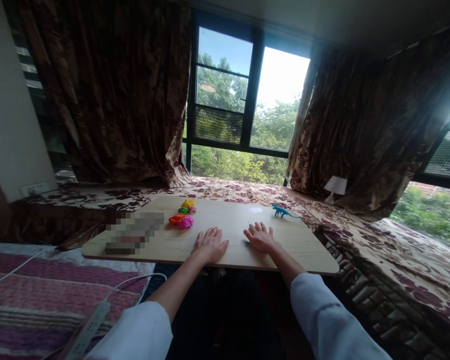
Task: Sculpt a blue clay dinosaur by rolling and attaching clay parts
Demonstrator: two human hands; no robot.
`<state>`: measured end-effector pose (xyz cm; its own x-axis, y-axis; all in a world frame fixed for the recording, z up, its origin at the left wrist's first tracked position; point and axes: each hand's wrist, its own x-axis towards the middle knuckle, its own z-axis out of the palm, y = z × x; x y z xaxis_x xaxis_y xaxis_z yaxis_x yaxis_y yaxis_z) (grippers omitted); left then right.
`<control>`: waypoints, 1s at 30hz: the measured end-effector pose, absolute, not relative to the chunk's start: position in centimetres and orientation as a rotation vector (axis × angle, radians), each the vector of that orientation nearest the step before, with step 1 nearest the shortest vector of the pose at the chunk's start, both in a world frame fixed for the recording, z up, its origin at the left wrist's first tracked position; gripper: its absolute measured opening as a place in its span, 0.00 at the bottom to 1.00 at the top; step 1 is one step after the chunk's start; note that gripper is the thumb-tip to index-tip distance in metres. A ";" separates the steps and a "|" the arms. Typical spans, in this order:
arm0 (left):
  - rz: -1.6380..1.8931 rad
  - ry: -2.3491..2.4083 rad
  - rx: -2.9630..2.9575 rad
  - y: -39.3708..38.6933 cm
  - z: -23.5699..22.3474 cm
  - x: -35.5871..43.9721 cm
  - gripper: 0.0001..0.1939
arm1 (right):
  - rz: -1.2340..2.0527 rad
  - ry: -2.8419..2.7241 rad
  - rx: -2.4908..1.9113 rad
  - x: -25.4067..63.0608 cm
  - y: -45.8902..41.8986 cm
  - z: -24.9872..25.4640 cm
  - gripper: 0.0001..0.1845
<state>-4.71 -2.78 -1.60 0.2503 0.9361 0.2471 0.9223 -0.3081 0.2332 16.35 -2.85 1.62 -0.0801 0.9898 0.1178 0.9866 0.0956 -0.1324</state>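
Observation:
My left hand [210, 245] lies palm down near the front edge of a pale wooden tabletop [303, 250], fingers stretched and holding nothing I can see. To its right, my right hand [260, 237] is also palm down, its fingers spread. A small blue piece [248, 243] shows at the left side of that hand; most of it is hidden under the palm. Beyond the right hand stands a blue toy animal figure [281, 211] with a long tail. Left of my left hand are bright lumps, one orange [176, 219], one pink [186, 222], one green [183, 211] and one yellow [188, 203].
A small white patch [255, 210] is near the table's back edge. At its left end lies a blurred-out object [135, 232]. A white lamp [336, 186] stands on the flowered window seat. A power strip [88, 327] with a white cable rests on the striped bedding [41, 285].

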 end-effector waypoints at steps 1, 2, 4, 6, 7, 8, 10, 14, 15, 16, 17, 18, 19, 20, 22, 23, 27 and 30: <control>0.535 1.822 2.451 -2.8 -1.6 -4.8 0.32 | 0.012 -2.153 -1.998 16.6 -2.1 2.0 0.24; 0.540 1.819 2.449 -2.8 -1.6 -4.8 0.32 | -0.004 -2.120 -1.992 16.9 -1.5 2.5 0.22; 0.553 1.808 2.445 -2.8 -1.6 -4.9 0.31 | -0.024 -2.068 -1.972 17.8 -0.9 3.3 0.18; 0.575 1.792 2.434 -2.8 -1.6 -4.9 0.31 | -0.019 -2.049 -1.943 19.0 -0.9 3.9 0.17; 0.589 1.783 2.426 -2.8 -1.6 -4.8 0.31 | -0.005 -2.054 -1.926 19.7 -1.2 4.1 0.17; 0.604 1.773 2.415 -2.9 -1.6 -4.8 0.31 | 0.015 -2.065 -1.906 20.4 -1.5 4.2 0.17; 0.637 1.749 2.386 -3.0 -1.6 -4.8 0.31 | 0.067 -2.095 -1.865 21.7 -2.6 4.0 0.16; 0.741 1.685 2.317 -3.0 -1.5 -4.9 0.30 | 0.158 -2.101 -1.785 23.7 -4.8 2.6 0.14; 0.777 1.665 2.296 -2.9 -1.4 -5.0 0.30 | 0.176 -2.089 -1.757 23.9 -5.2 2.2 0.14; 0.818 1.643 2.273 -2.9 -1.3 -5.1 0.29 | 0.195 -2.073 -1.721 24.1 -5.5 1.8 0.13; 0.862 1.619 2.247 -2.8 -1.1 -5.2 0.30 | 0.213 -2.051 -1.678 24.1 -5.8 1.5 0.11; 0.910 1.591 2.220 -2.8 -0.9 -5.2 0.30 | 0.231 -2.023 -1.630 24.1 -6.0 1.2 0.08; 0.961 1.557 2.191 -2.9 -0.7 -5.2 0.30 | 0.250 -1.989 -1.578 23.9 -6.2 1.1 0.06; 1.013 1.515 2.163 -3.1 -0.4 -5.1 0.30 | 0.273 -1.948 -1.523 23.5 -6.4 1.0 0.04; 1.113 1.399 2.112 -3.7 0.3 -4.6 0.30 | 0.341 -1.864 -1.411 22.5 -6.9 1.1 0.05; 1.154 1.323 2.090 -4.2 0.6 -4.1 0.30 | 0.389 -1.827 -1.355 21.9 -7.1 1.2 0.07; 1.284 1.065 1.937 -6.0 1.3 -2.2 0.29 | 0.622 -1.711 -1.161 19.2 -7.9 1.6 0.09; 1.322 0.951 1.760 -6.5 1.5 -1.6 0.22 | 0.770 -1.606 -1.067 18.0 -7.8 1.3 0.11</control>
<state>-1.62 -6.46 1.45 0.1994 0.8787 0.4337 0.1322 -0.4626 0.8766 17.97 -7.79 1.33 -0.0925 0.9143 0.3942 0.2657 0.4042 -0.8752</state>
